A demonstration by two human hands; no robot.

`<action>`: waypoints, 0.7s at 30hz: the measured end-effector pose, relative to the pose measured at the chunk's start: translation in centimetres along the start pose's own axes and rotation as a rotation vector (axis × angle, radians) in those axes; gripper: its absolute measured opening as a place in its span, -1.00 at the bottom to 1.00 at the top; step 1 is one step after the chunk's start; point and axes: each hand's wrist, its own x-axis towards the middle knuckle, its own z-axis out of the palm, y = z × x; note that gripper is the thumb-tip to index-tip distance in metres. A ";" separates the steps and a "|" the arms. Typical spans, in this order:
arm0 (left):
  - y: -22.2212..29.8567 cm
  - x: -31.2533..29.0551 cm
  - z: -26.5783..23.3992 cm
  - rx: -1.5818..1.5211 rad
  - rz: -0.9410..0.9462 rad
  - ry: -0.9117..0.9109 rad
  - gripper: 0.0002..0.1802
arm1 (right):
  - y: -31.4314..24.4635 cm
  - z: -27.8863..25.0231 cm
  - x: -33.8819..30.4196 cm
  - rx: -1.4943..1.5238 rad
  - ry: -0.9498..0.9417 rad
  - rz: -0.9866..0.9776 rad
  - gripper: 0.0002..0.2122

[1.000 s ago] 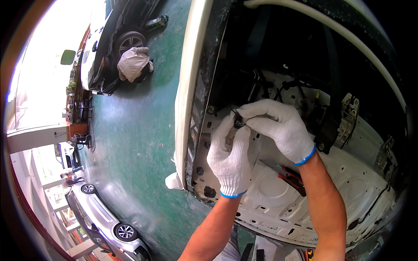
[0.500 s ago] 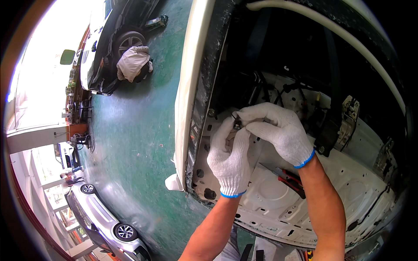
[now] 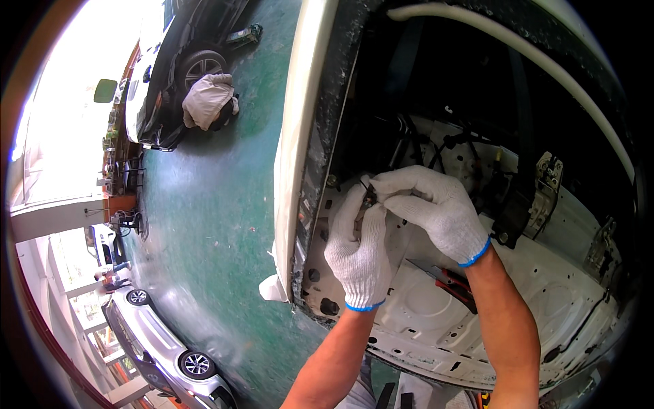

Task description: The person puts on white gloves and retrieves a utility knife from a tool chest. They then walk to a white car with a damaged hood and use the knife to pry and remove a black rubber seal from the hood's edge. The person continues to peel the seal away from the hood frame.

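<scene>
Both my hands wear white knit gloves with blue cuffs and meet above a white car-body panel [image 3: 415, 310]. My left hand [image 3: 356, 255] pinches a small dark piece [image 3: 370, 198] between thumb and fingertips. From the other side my right hand [image 3: 439, 211] has its thumb and forefinger closed at the same piece. It is too small and too covered by the gloves to name its kind. Beneath my right wrist lies a hand tool [image 3: 455, 288] with red-and-black handles and a thin metal end, touched by neither hand.
A metal latch [image 3: 546, 177] sits on the panel at right. Dark cables [image 3: 466, 140] and the car's dark interior lie beyond my hands. A pale covered edge [image 3: 300, 129] borders the opening at left. Across the green floor [image 3: 204, 225], a person [image 3: 210, 102] crouches by a car wheel; a silver car [image 3: 163, 334] stands nearer.
Both hands have shifted very slightly, with the fingertips a touch to the left. The small dark piece stays pinched between them.
</scene>
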 end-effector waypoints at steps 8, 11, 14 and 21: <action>1.0 -0.1 0.1 -0.034 -0.130 -0.005 -0.55 | 0.1 0.2 0.1 -0.024 0.016 0.007 -0.74; 1.0 -0.1 0.1 -0.120 -0.210 -0.024 -0.52 | 0.1 0.1 -0.1 -0.007 0.014 0.011 -0.75; 1.1 0.0 0.0 -0.305 -0.292 -0.066 -0.46 | -0.1 0.0 -0.3 0.030 0.007 0.016 -0.76; 0.5 0.1 -0.9 -0.714 -0.315 -0.199 -0.41 | -0.9 -0.7 -0.9 0.060 -0.009 0.004 -0.74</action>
